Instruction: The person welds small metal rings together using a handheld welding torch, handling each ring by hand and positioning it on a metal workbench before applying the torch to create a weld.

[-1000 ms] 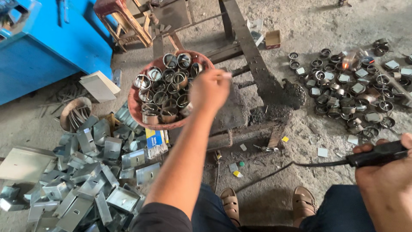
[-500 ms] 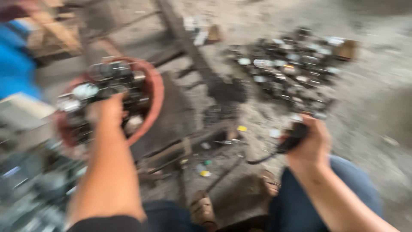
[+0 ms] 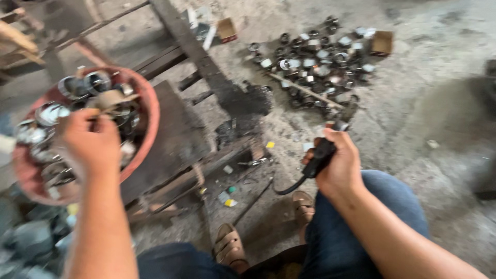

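Two heaps of short metal rings show how the work stands. One fills the red basin (image 3: 147, 111) under the left hand (image 3: 90, 142). The other, a scattered pile of rings (image 3: 315, 62), lies on the concrete floor well beyond the right hand (image 3: 336, 163). Judging by that, a good share looks handled, while the basin is still well stocked, so plenty seems left.

The left hand reaches into the basin with fingers curled over the rings; whether it actually grips one I cannot tell, as the view is blurred there. The right hand is closed firmly around a black tool handle (image 3: 321, 154), with a dark cable trailing from it toward the sandalled feet.

Two small brown cardboard boxes sit far beyond the right hand: one (image 3: 383, 42) at the pile's far right edge, one (image 3: 226, 30) up and to its left, by the dark steel beam (image 3: 206, 67). Small yellow and green scraps lie on the floor between the hands. No label can be made out.
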